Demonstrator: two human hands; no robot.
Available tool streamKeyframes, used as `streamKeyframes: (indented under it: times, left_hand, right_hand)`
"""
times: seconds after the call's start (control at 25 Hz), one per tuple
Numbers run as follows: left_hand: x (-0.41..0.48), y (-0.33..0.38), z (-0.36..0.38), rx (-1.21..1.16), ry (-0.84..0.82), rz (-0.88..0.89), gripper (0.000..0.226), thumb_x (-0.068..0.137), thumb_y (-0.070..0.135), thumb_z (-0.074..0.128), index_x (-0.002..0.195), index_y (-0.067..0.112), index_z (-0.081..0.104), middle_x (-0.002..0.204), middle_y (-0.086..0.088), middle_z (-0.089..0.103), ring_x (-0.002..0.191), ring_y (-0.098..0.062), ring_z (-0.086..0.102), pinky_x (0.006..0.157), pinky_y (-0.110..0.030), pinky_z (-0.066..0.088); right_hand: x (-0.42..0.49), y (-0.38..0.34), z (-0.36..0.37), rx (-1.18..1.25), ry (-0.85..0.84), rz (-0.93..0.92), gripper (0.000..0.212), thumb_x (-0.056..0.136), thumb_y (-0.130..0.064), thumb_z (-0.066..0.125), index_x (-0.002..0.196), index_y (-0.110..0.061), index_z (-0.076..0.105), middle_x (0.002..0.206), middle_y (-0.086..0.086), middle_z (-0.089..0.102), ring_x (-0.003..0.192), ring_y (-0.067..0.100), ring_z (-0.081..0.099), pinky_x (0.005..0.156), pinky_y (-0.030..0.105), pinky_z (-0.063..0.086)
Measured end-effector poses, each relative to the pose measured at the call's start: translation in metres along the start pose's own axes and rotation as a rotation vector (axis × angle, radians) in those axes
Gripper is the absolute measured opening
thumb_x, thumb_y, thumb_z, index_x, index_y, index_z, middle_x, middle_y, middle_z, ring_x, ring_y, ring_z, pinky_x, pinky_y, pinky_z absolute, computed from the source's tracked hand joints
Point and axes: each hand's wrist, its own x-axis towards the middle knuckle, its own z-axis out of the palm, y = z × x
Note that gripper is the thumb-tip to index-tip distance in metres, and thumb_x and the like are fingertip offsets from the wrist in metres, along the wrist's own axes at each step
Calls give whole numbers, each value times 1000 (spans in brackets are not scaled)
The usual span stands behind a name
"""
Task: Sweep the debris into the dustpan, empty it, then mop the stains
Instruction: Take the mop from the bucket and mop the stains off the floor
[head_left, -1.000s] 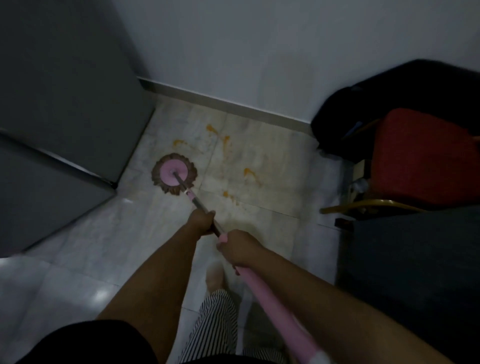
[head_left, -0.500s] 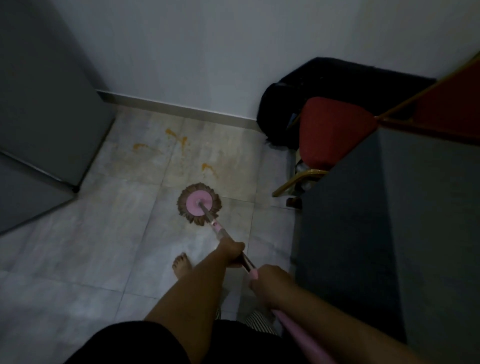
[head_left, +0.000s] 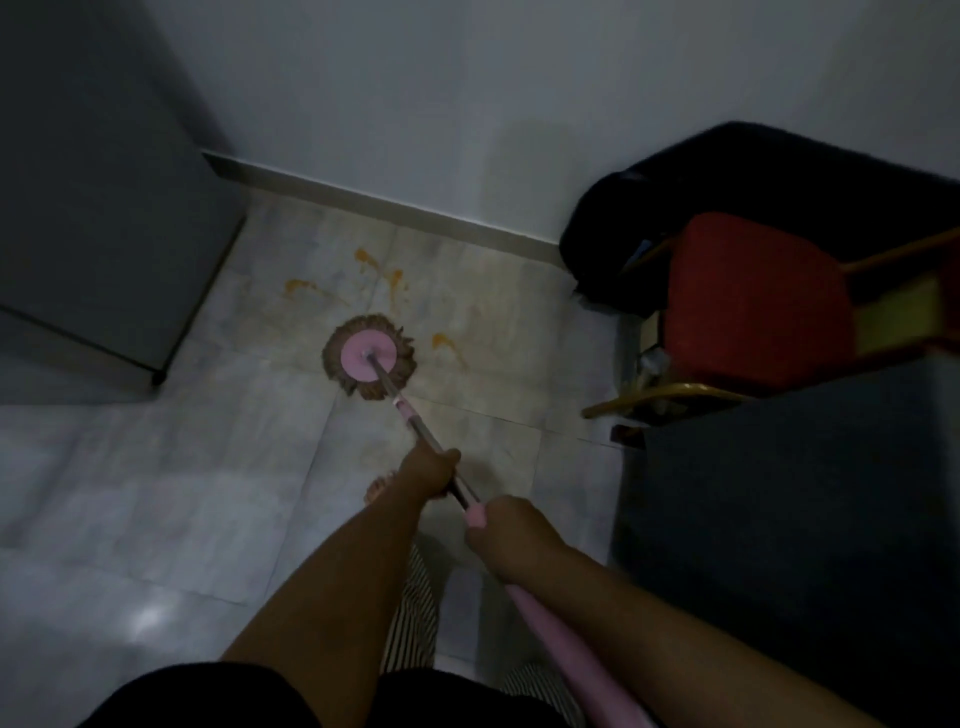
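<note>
A round mop head (head_left: 368, 355), pink disc with brown fringe, rests flat on the pale tiled floor (head_left: 208, 467). Its handle (head_left: 415, 426) runs back toward me, metal near the head and pink lower down. My left hand (head_left: 430, 467) grips the metal part of the handle. My right hand (head_left: 506, 530) grips the pink part just behind it. Orange stains lie around the mop head: one to its right (head_left: 445, 343), two beyond it near the wall (head_left: 382, 267), and one to the far left (head_left: 297, 286).
A grey cabinet (head_left: 93, 208) stands at the left, its corner near the stains. A red chair (head_left: 758, 306) with a gold frame and a black bag (head_left: 649, 234) sit at the right, beside a dark block (head_left: 789, 519). My bare foot (head_left: 379, 488) shows under my left hand.
The mop head has been pushed forward, away from me, up to the stains near the wall. Both hands stay on the handle. The view has tilted back toward the left.
</note>
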Motion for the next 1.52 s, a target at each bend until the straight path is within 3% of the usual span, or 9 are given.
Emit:
streamKeyframes:
  times: [0.16,0.28,0.48,0.72,0.88,0.96,1.16,1.32,1.52]
  left_hand:
    - [100,42,-129,-20,148,-2,53,96,28,52,140,-1,44,136,-23,52,119,-36,55,98,-35,48]
    - [168,65,-206,-61,209,-30,52,96,29,53,130,-10,51,129,-30,55,117,-40,57,98,-46,49]
    - [204,86,-246,-106,228,-59,52,96,29,53,129,-11,51,127,-30,55,113,-40,59,95,-47,52]
    - [142,105,-162,-2,173,-62,45,95,25,50,128,-5,55,122,-23,63,108,-34,65,69,-26,56]
    - [67,87,-61,99,43,-10,59,96,28,51,143,-6,35,139,-25,48,124,-36,52,100,-37,47]
    - [26,74,-2,93,-24,-38,61,97,28,50,144,-6,30,140,-25,46,124,-35,52,100,-39,48]
    - [-54,37,129,260,-208,-79,44,98,16,43,138,-2,44,131,-17,58,107,-26,64,52,-21,55]
    - [-66,28,146,251,-214,-165,37,102,17,39,134,1,37,112,-17,58,96,-25,62,78,-26,55]
    - [-6,57,74,86,-81,-62,58,99,28,42,149,5,22,132,-21,52,107,-33,59,76,-34,54]
  right_hand:
    - [108,-124,-31,-37,21,-85,28,94,-29,54,107,-7,65,94,7,65,88,21,64,62,20,38]
    - [180,-194,-42,-29,41,-133,30,93,-24,55,115,-6,62,108,11,67,93,25,67,64,24,43]
    - [226,-231,-51,-76,56,-113,25,91,-27,58,110,-11,63,78,1,60,68,18,62,51,21,42]
    - [165,-159,-70,-61,64,-61,35,93,-36,55,116,-11,64,98,6,67,85,22,66,63,23,41]
    - [80,-64,-58,-19,81,34,38,94,-36,54,119,-9,64,110,8,68,96,23,66,66,22,39]
    - [31,-10,-45,12,69,72,38,94,-36,54,119,-9,64,110,8,67,93,22,64,66,21,39]
    - [-66,114,-12,114,75,175,39,93,-35,52,121,-10,62,104,8,64,78,16,54,52,18,35]
    - [-77,131,-4,202,70,179,36,95,-34,50,119,-12,64,99,6,65,77,14,59,52,17,38]
    - [-7,59,-37,216,70,92,38,97,-35,51,119,-7,65,89,3,60,75,14,57,50,18,38]
